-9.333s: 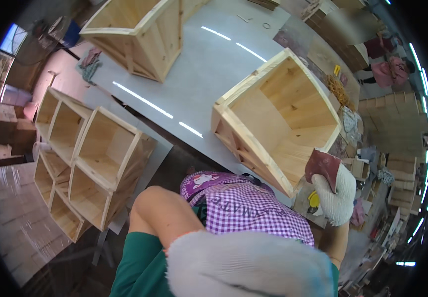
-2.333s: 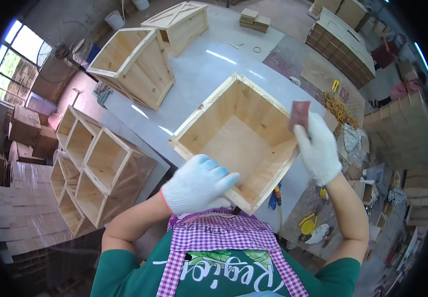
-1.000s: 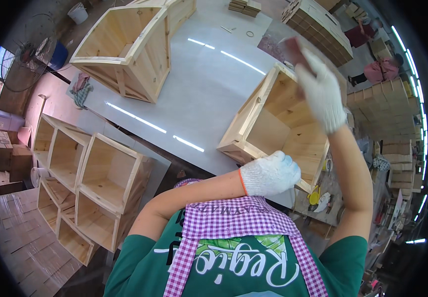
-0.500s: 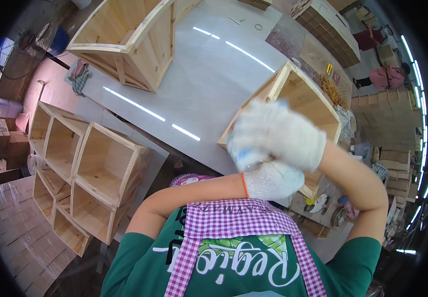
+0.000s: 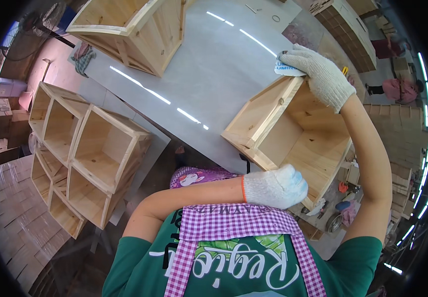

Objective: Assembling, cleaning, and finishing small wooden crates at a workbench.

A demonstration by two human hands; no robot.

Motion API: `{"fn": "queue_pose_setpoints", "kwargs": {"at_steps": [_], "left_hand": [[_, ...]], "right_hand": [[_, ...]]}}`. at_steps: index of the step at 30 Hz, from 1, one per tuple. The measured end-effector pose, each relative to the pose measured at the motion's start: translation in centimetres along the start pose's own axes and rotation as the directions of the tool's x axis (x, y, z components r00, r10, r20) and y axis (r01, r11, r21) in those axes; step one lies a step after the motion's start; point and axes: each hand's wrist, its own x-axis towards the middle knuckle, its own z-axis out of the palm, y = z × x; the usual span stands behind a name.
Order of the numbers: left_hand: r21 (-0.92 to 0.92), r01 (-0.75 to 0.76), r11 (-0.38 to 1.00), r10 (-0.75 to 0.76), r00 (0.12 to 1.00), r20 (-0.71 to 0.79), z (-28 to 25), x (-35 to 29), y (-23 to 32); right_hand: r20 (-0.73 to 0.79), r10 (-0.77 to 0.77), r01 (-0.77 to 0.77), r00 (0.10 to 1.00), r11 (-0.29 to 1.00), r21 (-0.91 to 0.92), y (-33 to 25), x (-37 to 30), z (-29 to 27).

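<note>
An open pale-wood box [image 5: 318,151] lies on the grey table in front of me, its opening facing up toward me. My right hand [image 5: 323,74], in a white knit glove, is at the box's far upper corner. Between its fingers and the wood is a sheet of sandpaper [image 5: 284,68], its white back printed in blue. My left hand [image 5: 277,187], gloved in white with an orange cuff edge and blue-stained fingers, is closed beside the box's near edge. Whatever its curled fingers hold, if anything, is hidden.
Another wooden box [image 5: 140,42] stands farther left on the grey table [image 5: 209,74], near a checked cloth [image 5: 82,62]. Stacked wooden boxes [image 5: 95,148] stand at left, beside wrapped cartons [image 5: 11,198]. A person in pink [image 5: 401,90] is at far right.
My hands, together over the box before, are now apart. The right one has moved up to the far corner with the sandpaper; the left has stayed near the close edge.
</note>
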Motion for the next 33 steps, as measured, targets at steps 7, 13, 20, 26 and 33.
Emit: {"fn": "queue_pose_setpoints", "kwargs": {"at_steps": [7,13,20,26,33], "left_hand": [[0.066,-0.074,0.995,0.075,0.997,-0.003,0.4,-0.4,-0.3],[0.044,-0.066,0.997,0.062,0.995,0.073,0.4,-0.4,-0.3],[-0.006,-0.041,0.999,0.042,0.980,0.197,0.5,-0.5,-0.2],[0.009,0.002,1.000,-0.002,1.000,0.025,0.2,-0.3,0.1],[0.033,0.114,0.993,-0.110,0.989,-0.101,2.9,-0.2,0.9]], "right_hand": [[-0.039,-0.176,0.177,0.984,0.984,0.020,-0.3,-0.1,0.6],[0.000,-0.551,0.490,0.834,0.742,0.458,-14.3,-5.5,0.2],[-0.247,-0.580,0.624,0.776,0.648,0.437,-11.9,-4.9,1.4],[-0.158,-0.590,0.608,0.792,0.737,0.294,-16.6,-8.6,-1.0],[0.049,-0.407,0.379,0.912,0.883,0.277,-19.8,-13.3,-3.5]]}}
